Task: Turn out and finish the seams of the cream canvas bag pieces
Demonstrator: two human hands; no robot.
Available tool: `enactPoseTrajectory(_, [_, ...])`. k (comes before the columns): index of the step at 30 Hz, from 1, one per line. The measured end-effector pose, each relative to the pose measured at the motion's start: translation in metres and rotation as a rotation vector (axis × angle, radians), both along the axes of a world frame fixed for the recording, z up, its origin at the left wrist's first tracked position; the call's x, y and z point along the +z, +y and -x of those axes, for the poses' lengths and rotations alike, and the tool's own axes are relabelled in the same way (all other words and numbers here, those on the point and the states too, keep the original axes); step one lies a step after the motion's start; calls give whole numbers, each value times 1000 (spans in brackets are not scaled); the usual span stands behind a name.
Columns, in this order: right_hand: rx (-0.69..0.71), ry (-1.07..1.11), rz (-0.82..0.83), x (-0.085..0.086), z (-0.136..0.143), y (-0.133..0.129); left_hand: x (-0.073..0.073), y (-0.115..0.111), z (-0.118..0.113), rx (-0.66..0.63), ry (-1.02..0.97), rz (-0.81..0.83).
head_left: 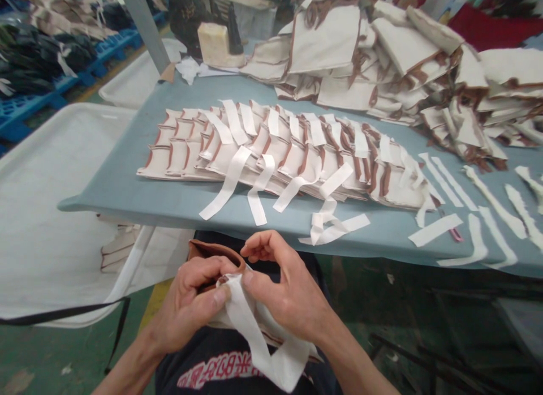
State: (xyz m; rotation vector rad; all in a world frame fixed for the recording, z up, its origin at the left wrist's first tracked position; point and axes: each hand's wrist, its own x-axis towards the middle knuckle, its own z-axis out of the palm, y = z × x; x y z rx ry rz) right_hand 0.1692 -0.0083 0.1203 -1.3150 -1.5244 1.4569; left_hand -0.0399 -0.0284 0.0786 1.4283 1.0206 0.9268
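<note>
Left hand (193, 299) pinches white strip (246, 321); long axis slants down rightward to fold.

- Head cam, worn by person; faces fwd & down.
- L hand (197, 296) & R hand (291, 296) nearest, low ctr; lap (182, 355) at btm edge.
- Worktop (114, 177) farther, across mid-frame, front edge sloping down to R.
- Bkgd: blue pallets (95, 65) upper L, pale pile (326, 41) upper R.
</note>
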Motion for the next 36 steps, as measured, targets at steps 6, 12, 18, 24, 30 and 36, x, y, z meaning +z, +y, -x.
enactPoseTrajectory(6, [21, 15, -2, 0, 1, 0, 8, 2, -4, 8, 24, -1])
enactPoseTrajectory(12, [7, 4, -10, -1, 2, 2, 7, 3, -6, 20, 70, 4])
enactPoseTrajectory(18, [24, -28, 7, 2, -2, 0, 10, 5, -8, 27, 18, -5])
enactPoseTrajectory(24, [20, -10, 46, 4, -2, 0, 14, 6, -9, 31, 11, -5])
enactPoseTrajectory(30, [25, -6, 39, 6, 0, 0, 14, 6, -9, 17, 1, 1])
enactPoseTrajectory(36, [-52, 53, 10, -1, -5, 0, 10, 6, -9, 21, -50, 19])
